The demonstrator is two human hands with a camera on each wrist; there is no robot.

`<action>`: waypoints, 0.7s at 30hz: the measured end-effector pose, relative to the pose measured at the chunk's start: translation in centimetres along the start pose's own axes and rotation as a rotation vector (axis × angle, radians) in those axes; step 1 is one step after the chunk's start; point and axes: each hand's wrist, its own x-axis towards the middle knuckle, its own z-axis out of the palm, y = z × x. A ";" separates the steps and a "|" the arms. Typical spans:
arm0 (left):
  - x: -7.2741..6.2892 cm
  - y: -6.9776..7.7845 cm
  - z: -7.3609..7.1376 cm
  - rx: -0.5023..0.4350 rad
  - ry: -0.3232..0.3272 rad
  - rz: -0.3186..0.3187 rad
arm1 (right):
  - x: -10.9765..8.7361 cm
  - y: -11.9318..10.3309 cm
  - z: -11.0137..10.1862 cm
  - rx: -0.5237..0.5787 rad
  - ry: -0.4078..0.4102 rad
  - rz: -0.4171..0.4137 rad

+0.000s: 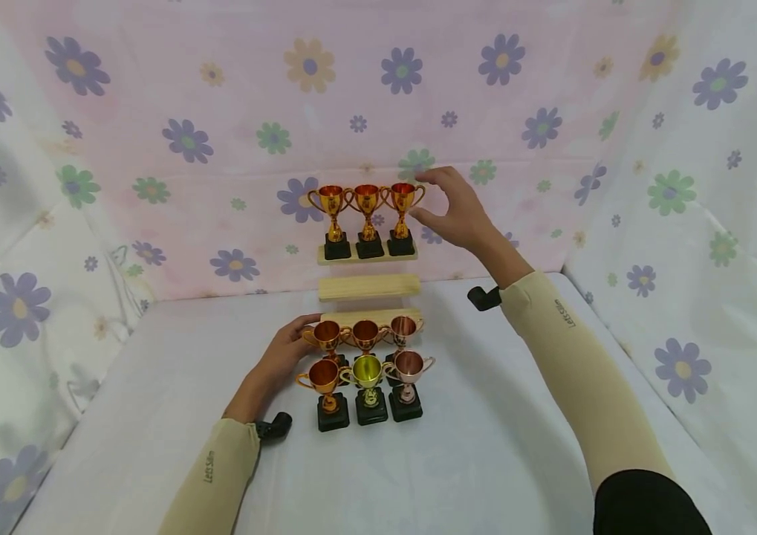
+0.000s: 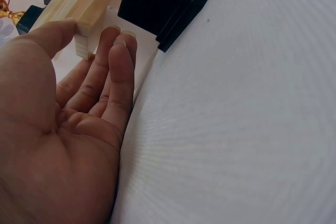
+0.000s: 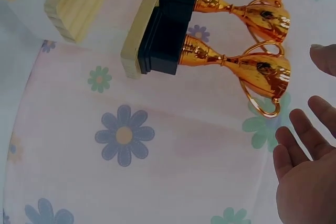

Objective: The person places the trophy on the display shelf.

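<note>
My right hand [image 1: 461,212] is beside the rightmost of three gold trophy cups [image 1: 402,197] on the top step, thumb and fingers spread toward its bowl. The right wrist view shows a gap between the fingers [image 3: 307,135] and that cup's handle [image 3: 273,109]. My left hand [image 1: 284,353] is low by the left end of the bottom step [image 1: 411,318]. In the left wrist view its thumb [image 2: 58,35] rests on the end of the wooden step [image 2: 97,3], with the other fingers extended beneath. Right by those fingers is a trophy's black base [image 2: 163,3].
The wooden stand has a middle step [image 1: 369,287]. Trophies in copper and pink tones stand by the bottom step; in front are a copper trophy [image 1: 325,377], a yellow-gold one [image 1: 368,371] and a pink one [image 1: 409,368] on the white cloth [image 1: 498,461]. Flowered cloth [image 1: 238,215] hangs behind.
</note>
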 end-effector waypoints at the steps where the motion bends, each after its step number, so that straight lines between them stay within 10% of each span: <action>1: 0.0 0.0 0.0 0.004 -0.002 0.005 | -0.4 0.0 0.0 0.006 0.014 -0.009; 21: 0.0 -0.2 0.0 -0.015 -0.001 0.006 | -8.7 -0.3 1.0 0.139 0.166 -0.147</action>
